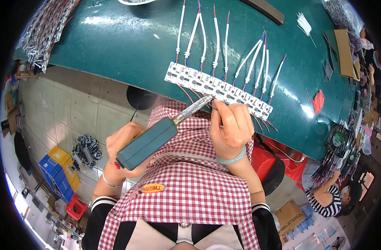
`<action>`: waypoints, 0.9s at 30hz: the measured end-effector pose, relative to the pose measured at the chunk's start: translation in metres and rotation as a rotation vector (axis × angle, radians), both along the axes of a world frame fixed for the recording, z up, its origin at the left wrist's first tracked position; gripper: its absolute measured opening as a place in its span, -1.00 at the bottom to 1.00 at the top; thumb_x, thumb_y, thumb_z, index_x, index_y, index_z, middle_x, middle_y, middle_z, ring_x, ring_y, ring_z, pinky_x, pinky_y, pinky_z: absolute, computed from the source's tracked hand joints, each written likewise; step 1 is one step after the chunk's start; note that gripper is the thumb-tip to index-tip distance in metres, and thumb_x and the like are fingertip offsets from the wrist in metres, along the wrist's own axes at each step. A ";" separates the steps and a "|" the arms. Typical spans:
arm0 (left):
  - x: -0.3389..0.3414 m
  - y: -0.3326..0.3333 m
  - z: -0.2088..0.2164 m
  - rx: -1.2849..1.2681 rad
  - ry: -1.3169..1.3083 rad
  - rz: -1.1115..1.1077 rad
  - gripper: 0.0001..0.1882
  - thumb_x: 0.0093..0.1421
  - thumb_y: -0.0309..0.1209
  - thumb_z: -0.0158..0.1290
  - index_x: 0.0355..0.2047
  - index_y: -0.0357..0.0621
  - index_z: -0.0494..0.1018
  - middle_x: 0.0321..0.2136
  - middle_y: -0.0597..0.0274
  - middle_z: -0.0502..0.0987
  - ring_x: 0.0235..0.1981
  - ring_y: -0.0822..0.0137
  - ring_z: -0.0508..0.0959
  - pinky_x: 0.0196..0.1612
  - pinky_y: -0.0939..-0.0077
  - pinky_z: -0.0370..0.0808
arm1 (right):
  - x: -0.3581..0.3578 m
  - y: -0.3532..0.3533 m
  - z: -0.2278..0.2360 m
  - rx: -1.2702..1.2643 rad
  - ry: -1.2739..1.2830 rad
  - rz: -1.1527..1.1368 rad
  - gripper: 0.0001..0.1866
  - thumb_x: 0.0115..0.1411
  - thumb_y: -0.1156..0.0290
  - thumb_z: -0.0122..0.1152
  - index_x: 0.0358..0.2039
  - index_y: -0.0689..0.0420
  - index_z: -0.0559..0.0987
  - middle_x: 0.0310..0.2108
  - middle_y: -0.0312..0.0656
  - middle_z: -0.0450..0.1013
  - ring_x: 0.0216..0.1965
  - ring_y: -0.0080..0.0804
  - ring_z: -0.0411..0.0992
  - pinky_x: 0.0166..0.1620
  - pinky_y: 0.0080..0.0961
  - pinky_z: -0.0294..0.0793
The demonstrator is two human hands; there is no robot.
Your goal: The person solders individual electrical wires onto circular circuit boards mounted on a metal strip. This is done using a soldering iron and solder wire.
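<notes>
My left hand [123,139] is closed round the blocky green handle of a soldering iron [153,139]. Its silvery shaft slants up to the right, and the tip ends at the near edge of a row of white connector modules [217,88]. My right hand [232,125] is pinched shut beside that tip, at the same edge; what sits between its fingertips is too small to make out. White-sleeved wires [216,41] with red and blue ends run from the far side of the row. Short red wires [185,92] stick out of its near side, partly hidden by my right hand.
The row lies along the front edge of a green table [128,54]. Bundled wires [48,33] hang at far left; red wires [318,101] and white sleeves [304,24] lie at right. Red stools [296,166] stand below the table. Another person [334,200] works at right.
</notes>
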State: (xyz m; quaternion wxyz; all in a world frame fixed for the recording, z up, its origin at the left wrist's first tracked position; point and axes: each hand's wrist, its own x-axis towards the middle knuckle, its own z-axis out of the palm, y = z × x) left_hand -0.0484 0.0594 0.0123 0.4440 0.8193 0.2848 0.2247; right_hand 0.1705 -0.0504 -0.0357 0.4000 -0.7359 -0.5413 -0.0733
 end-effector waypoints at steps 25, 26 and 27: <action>-0.018 -0.017 -0.005 -0.201 -0.050 0.283 -0.71 -0.10 -0.63 0.21 -0.29 -0.41 0.54 -0.36 -0.01 0.58 -0.43 0.19 0.60 -0.31 0.46 0.52 | 0.001 -0.007 0.048 -0.185 0.247 -0.009 -0.56 0.04 0.77 0.26 -0.04 0.19 0.64 -0.47 -0.23 0.26 -0.40 -0.38 0.29 -0.30 -0.53 0.33; -0.018 -0.017 -0.006 -0.197 -0.057 0.279 -0.71 -0.10 -0.64 0.21 -0.29 -0.41 0.54 -0.37 -0.01 0.58 -0.43 0.19 0.60 -0.31 0.46 0.52 | 0.000 -0.002 0.043 -0.204 0.258 0.002 -0.56 0.07 0.78 0.21 -0.01 0.21 0.63 -0.45 -0.20 0.26 -0.39 -0.37 0.28 -0.30 -0.51 0.32; -0.019 -0.018 -0.007 -0.196 -0.058 0.282 -0.71 -0.10 -0.64 0.21 -0.29 -0.41 0.54 -0.37 -0.01 0.58 -0.43 0.19 0.60 -0.31 0.46 0.52 | 0.001 0.001 0.037 -0.203 0.257 0.005 -0.56 0.07 0.78 0.21 -0.01 0.21 0.63 -0.45 -0.20 0.26 -0.39 -0.37 0.28 -0.30 -0.51 0.32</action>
